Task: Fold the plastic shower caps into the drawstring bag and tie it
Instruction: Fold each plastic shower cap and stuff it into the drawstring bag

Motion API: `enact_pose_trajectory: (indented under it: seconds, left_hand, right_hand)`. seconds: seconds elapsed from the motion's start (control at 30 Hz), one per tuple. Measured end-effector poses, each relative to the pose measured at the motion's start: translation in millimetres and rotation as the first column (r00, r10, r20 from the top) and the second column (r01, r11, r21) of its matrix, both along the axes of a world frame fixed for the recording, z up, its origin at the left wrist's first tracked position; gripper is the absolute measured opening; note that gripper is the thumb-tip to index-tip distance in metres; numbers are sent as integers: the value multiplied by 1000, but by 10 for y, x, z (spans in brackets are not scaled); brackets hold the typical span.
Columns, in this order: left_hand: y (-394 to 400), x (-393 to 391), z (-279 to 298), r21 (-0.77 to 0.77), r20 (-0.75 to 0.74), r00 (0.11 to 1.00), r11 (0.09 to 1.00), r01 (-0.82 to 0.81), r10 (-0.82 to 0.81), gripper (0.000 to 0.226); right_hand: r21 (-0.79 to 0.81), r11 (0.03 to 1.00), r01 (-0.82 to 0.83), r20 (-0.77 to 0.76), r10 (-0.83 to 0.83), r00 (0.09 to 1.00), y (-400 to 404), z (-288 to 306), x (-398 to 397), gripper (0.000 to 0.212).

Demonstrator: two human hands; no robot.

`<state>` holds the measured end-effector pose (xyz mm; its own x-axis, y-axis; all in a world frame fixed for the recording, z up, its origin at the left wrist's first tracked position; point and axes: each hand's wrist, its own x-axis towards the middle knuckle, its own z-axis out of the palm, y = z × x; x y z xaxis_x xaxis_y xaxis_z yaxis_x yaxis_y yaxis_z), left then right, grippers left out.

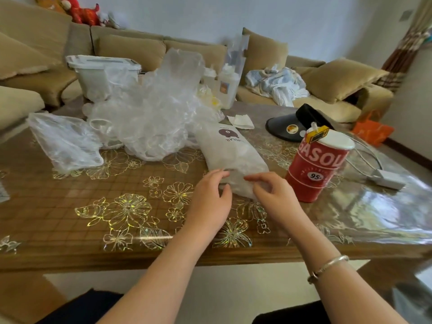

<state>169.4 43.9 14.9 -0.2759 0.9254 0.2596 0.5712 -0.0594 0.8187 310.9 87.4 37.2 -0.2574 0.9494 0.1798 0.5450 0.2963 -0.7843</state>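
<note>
Both hands pinch the near end of the drawstring bag [230, 152]: left hand [209, 198], right hand [272, 195]; shower caps [149, 118] heaped behind it.

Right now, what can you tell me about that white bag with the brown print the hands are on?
The white bag looks like frosted, soft plastic, with a brown cartoon print and lettering near its far end. It lies flat and slanted on the table, looking partly filled. The left hand and right hand pinch its near end. The red tin stands just right.
</note>
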Motion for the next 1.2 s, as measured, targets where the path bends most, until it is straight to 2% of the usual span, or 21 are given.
enact_pose_trajectory:
  seconds: [0.17,0.33,0.4,0.47,0.53,0.63,0.73,0.9,1.07,1.2]
  left_hand:
    - [1,-37,14,82,18,1000,997,-4,3,37]
    - [-46,-81,68,138,75,997,990,20,-30,38]
    - [-67,-111,75,132,80,996,991,25,-36,38]
    - [-76,-165,69,120,85,996,993,18,-29,38]
    - [-83,-208,68,102,99,995,995,15,-25,37]
    - [-90,-255,59,75,104,994,997,24,-31,35]
    - [-85,-299,45,34,99,994,999,42,-45,37]
    - [-60,-306,25,-52,70,994,995,85,-81,47]
    - [-43,-268,40,-118,125,987,986,117,-102,51]
    - [-88,-257,66,-138,183,978,983,124,-98,51]
  right_hand:
    - [24,983,-182,117,178,977,49,-70,-186,42]
    - [90,974,-209,353,165,921,184,-149,-315,48]
    - [91,983,-161,396,112,911,250,-120,-404,40]
    - [104,986,-128,445,69,893,334,-131,-514,23]
    - [105,987,-125,568,44,822,401,-147,-602,21]
    - [59,987,-147,758,52,650,460,-175,-730,30]
    - [31,991,-129,814,50,579,449,-154,-792,37]
    - [110,975,-192,759,43,649,334,-160,-711,31]
    - [65,977,-201,581,127,804,104,-41,-484,59]
    - [118,982,-149,502,70,862,-106,88,-353,59]
